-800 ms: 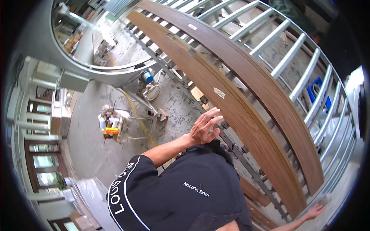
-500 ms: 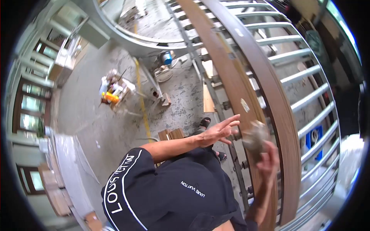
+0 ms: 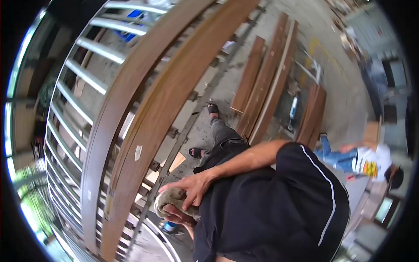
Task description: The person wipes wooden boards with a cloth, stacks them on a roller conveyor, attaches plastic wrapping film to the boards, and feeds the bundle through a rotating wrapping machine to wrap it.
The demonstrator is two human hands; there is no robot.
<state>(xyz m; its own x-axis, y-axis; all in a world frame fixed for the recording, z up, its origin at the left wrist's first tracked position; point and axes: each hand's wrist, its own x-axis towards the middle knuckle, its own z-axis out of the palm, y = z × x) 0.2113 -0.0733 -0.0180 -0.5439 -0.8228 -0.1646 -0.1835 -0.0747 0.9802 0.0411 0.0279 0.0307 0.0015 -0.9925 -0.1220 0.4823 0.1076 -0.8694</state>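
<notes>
A wadded grey-beige cloth is held between my two hands, close to the front of my dark shirt. My right hand reaches across from the right and lies over its top, fingers curled onto it. Lower down, my left hand grips the cloth from beneath; the shirt and the cloth hide part of it. Just left of the hands runs a long brown board with a small pale label, and a second brown board lies alongside it.
Both boards rest on a rack with silvery metal bars. More brown boards lie on the floor beyond my sandalled feet. A blue-and-white tube lies near them. Another person in a white shirt is at the right.
My view has swung round, so the rack is now on my left. The cloth was in my right hand alone, with my left hand open; now both hands hold it.
</notes>
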